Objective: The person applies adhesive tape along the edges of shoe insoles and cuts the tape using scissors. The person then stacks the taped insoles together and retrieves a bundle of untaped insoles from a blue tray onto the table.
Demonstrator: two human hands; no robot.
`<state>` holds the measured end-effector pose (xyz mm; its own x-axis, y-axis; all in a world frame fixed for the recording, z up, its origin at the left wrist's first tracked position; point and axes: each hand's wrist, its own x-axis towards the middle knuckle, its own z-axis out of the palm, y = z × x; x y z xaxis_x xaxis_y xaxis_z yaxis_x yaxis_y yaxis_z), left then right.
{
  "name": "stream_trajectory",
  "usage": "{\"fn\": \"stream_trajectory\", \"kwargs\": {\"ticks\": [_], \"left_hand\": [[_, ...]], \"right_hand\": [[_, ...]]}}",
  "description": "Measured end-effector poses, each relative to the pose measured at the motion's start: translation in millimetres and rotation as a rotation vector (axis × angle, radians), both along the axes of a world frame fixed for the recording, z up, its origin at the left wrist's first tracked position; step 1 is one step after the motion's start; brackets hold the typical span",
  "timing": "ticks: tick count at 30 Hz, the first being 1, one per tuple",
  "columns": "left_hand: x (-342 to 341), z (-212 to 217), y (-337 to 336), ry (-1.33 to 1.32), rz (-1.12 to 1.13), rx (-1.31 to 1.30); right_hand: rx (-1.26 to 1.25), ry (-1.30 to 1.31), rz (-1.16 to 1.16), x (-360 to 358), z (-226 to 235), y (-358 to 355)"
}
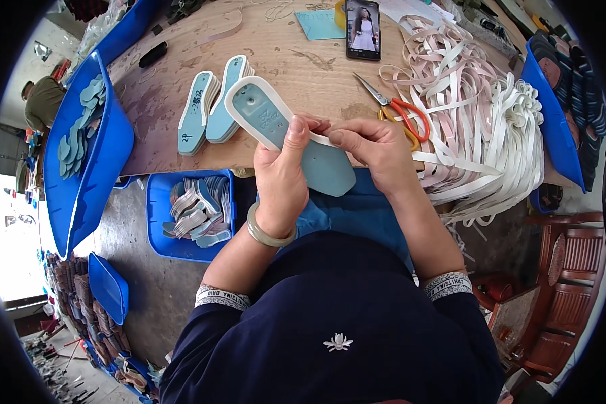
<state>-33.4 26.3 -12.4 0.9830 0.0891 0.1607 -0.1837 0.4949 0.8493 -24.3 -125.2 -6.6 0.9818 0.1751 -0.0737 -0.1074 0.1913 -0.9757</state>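
- We see the left hand [281, 176] closed around a light-blue shoe insole [296, 138], fingers wrapped beneath it and the thumb pressed on top near the insole's edge — the insole is held up over the near edge of the wooden table [296, 64], in front of the person's chest.
- A white strip [244, 89] runs around the rounded far end of the insole like a border, touching its rim.
- The right hand [376, 149] pinches the white strip at the insole's right side, thumb and forefinger shut on it, right beside the left thumb.
- On the left wrist we see a pale bangle [268, 233].
- Just beyond the held insole, two stacks of similar blue insoles [212, 108] lie on the table, leaning side by side.
- Orange-handled scissors [397, 108] lie on the table just beyond the right hand, blades pointing away to the left.
- To the right, a big heap of white and pinkish strips [491, 114] spills over the table edge.
- A phone [363, 28] lies at the far side of the table, its screen lit.
- Below the table at the left, a blue bin [156, 229] holds more insole pieces — a larger blue tray [87, 168] stands tilted beside it.
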Motion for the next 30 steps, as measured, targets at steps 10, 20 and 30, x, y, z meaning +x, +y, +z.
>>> {"fn": "stream_trajectory", "kwargs": {"ticks": [10, 20, 30], "left_hand": [[-1, 1, -2, 0.091, 0.038, 0.008], [3, -13, 1, 0.053, 0.009, 0.482], [11, -26, 7, 0.007, 0.038, 0.544]], "right_hand": [[-0.002, 0.028, -0.091, -17, -14, 0], [-0.502, -0.028, 0.087, 4, -12, -5], [-0.169, -0.186, -0.109, -11, -40, 9]]}}
